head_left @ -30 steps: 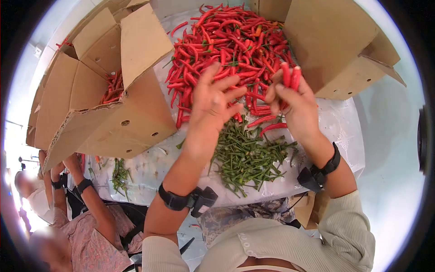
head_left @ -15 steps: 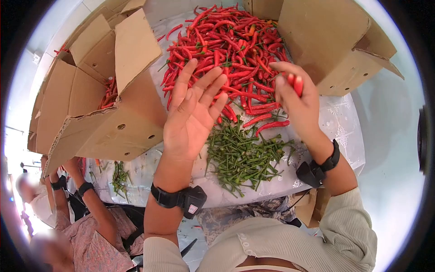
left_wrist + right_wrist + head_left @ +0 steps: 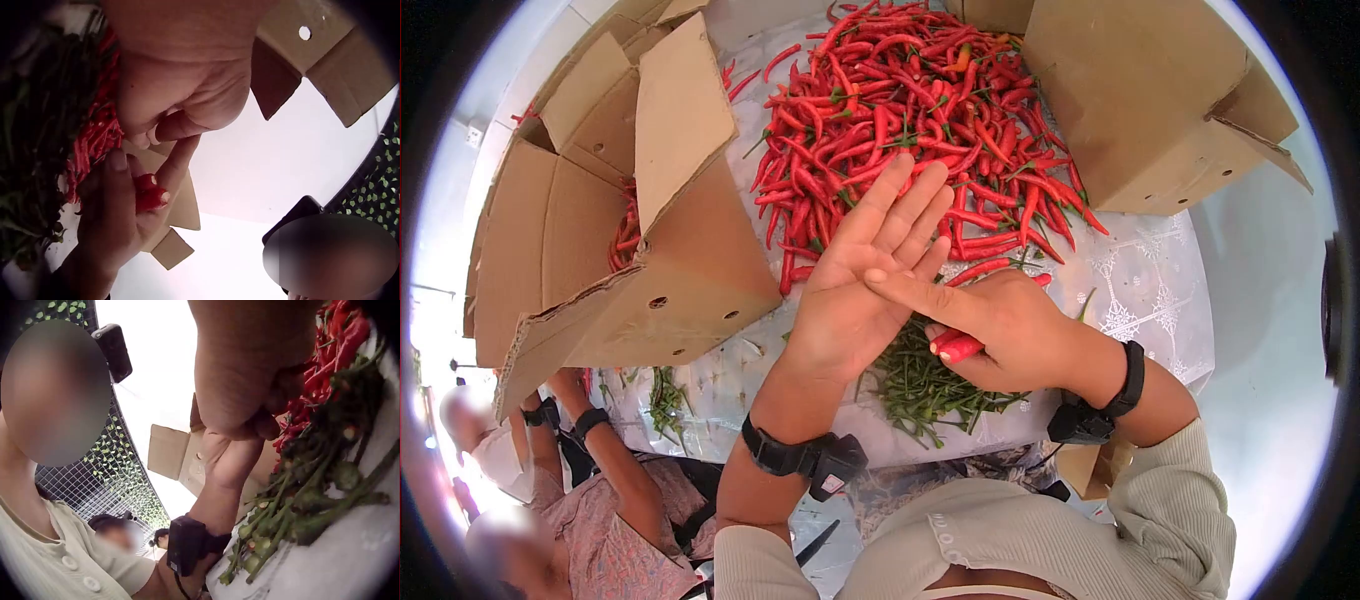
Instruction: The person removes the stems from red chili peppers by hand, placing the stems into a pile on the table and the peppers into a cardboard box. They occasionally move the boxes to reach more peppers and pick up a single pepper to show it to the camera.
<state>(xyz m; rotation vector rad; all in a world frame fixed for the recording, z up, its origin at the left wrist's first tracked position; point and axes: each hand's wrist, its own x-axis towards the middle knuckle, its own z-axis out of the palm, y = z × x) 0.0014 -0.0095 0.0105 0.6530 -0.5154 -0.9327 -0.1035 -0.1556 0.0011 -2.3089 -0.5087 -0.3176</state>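
My left hand (image 3: 855,275) is held palm up in front of the chili heap, fingers straight, with nothing in it. My right hand (image 3: 1015,335) grips a few red chilies (image 3: 957,347) in its curled fingers, their pale cut ends showing. Its index finger reaches across and overlaps the left palm. In the left wrist view the blunt ends of the held chilies (image 3: 152,195) stick out of the right hand (image 3: 119,215). Below both hands lies a pile of green chili stems (image 3: 940,395), partly hidden. A large heap of red chilies (image 3: 900,100) spreads behind them.
An open cardboard box (image 3: 670,290) with red chilies inside stands at the left. Another cardboard box (image 3: 1135,110) is at the back right. A patterned white tablecloth (image 3: 1145,290) covers the table. A second person (image 3: 615,540) sits at the lower left near a small stem pile (image 3: 668,400).
My right hand, still holding chilies, has come down and left from the heap until its index finger overlaps the left palm. The left hand has turned palm up and shifted slightly.
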